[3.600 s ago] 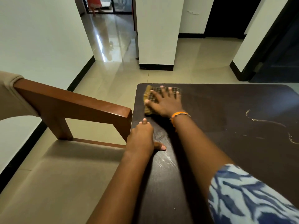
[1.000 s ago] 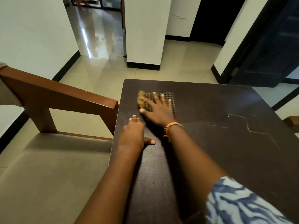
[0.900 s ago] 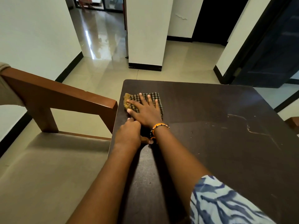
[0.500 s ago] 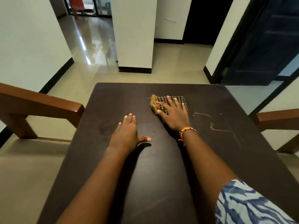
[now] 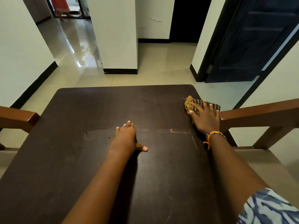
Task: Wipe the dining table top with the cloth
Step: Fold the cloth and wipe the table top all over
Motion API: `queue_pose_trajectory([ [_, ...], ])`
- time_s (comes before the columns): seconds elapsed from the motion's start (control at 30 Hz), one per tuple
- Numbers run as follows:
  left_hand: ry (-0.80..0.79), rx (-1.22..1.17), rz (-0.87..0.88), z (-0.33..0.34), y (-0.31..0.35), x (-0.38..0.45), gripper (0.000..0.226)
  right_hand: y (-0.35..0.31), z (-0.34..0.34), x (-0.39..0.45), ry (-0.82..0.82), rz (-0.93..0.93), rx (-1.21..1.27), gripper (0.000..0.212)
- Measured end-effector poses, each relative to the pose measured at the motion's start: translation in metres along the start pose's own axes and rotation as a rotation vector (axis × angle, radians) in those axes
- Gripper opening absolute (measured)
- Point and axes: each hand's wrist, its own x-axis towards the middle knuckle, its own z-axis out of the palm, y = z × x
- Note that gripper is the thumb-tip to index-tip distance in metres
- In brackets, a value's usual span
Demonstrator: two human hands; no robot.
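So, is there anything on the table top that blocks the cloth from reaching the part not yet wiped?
Nothing solid blocks it. The right hand presses the checked cloth flat at the far right edge of the table top. On the nearer surface lie only small crumbs and a pale streak. The left hand rests flat mid-table and would have to lift.

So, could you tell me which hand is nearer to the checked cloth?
Right. The right hand lies flat on the checked cloth; the left hand rests mid-table, well apart from it.

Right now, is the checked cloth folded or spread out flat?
Folded, or bunched. The checked cloth is a small thick pad under the right hand, at the dining table's far right edge.
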Motion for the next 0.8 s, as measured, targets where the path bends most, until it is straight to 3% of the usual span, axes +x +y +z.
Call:
queue_pose_trajectory([
  [0.13, -0.01, 0.024, 0.005, 0.003, 0.0, 0.001, 0.11, -0.055, 0.014, 0.006, -0.013, -0.057, 0.019, 0.051],
  [0.3, 0.017, 0.087, 0.013, 0.004, -0.003, 0.006, 0.109, -0.166, 0.041, 0.011, -0.238, -0.412, 0.044, 0.054],
  [0.43, -0.012, 0.154, 0.006, 0.001, 0.0, 0.008, 0.108, -0.18, 0.044, 0.022, -0.353, -0.594, 0.009, 0.054],
  [0.63, -0.014, 0.149, 0.015, 0.001, 0.001, 0.004, 0.109, -0.095, 0.013, 0.079, -0.305, -0.378, -0.088, 0.059],
  [0.8, 0.042, 0.099, 0.044, 0.005, 0.0, 0.004, 0.106, -0.051, 0.007, 0.094, -0.136, -0.026, -0.062, 0.06],
])
